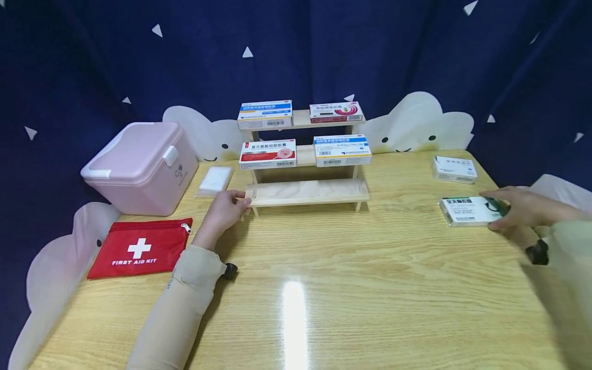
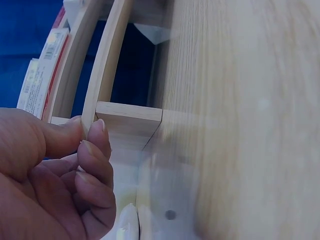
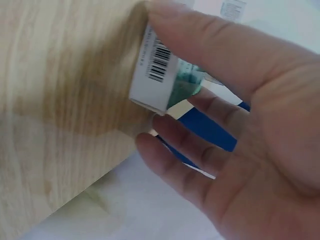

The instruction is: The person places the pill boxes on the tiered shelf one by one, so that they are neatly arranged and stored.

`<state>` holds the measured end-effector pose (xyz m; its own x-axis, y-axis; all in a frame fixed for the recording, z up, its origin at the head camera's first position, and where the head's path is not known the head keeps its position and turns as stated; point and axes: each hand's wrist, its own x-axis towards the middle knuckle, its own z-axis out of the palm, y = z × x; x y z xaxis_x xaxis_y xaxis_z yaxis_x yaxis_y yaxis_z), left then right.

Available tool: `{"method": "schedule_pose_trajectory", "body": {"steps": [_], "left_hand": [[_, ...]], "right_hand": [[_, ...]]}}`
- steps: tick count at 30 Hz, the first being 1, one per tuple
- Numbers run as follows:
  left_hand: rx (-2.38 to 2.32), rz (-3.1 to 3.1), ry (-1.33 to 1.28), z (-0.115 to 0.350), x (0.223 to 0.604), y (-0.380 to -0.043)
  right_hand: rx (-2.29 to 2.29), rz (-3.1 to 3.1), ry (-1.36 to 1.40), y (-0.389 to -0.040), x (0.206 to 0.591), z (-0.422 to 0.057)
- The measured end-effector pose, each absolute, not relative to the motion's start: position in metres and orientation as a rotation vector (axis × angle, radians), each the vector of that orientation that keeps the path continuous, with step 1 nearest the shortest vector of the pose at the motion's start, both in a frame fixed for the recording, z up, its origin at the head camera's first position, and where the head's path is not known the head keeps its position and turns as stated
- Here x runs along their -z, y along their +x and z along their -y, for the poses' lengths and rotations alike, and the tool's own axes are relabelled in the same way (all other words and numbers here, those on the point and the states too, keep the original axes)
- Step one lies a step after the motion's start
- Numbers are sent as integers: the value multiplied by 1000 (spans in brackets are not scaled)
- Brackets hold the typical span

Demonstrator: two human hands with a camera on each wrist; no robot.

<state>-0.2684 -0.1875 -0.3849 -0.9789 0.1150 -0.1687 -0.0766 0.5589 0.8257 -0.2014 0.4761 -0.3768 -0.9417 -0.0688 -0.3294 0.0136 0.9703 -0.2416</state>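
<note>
A wood table (image 1: 351, 308) holds all of it. Near the back is a stand (image 1: 305, 191) with three boards like steps, and four boxes (image 1: 342, 150) sit on its top two boards. A pink case (image 1: 134, 159) is off to the left, with a red bag (image 1: 139, 249) in front of it.

The left hand (image 1: 224, 213) pinches the left end of the lowest board, thumb on top and a finger under it. The right hand (image 1: 527, 205) pinches the right end of a green and white box (image 1: 467, 211), thumb on the near side and a finger on the far side. The other fingers hang loose.

I think the step now is getting hold of this box while the left hand keeps the stand still. Moving the box would call for a firm squeeze and a straight lift, clear of the small white box (image 1: 455, 169) just behind it.

The green and white box is at the right of the table, well apart from the stand. It is flat and shiny, mostly white, with dark letters, a green edge and a green swirl. Its end has a barcode (image 3: 160, 61). It looks to lie on the table; I cannot tell if the held end is up a bit.
</note>
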Motion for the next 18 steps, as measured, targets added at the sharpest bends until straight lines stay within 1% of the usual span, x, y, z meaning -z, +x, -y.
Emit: {"method": "schedule_pose_trajectory", "body": {"steps": [8,13,18], "left_hand": [[-1358,-2610,38,188,385,-268],[-1363,-2606,43,187,384,-268],[-1358,-2617,45,187,385,-268]], "right_hand": [[227,-2836,-52,-201,376,-470],[254,-2815,-2,-201,376,-468],[277,-2808,-11,-201,376,-470]]}}
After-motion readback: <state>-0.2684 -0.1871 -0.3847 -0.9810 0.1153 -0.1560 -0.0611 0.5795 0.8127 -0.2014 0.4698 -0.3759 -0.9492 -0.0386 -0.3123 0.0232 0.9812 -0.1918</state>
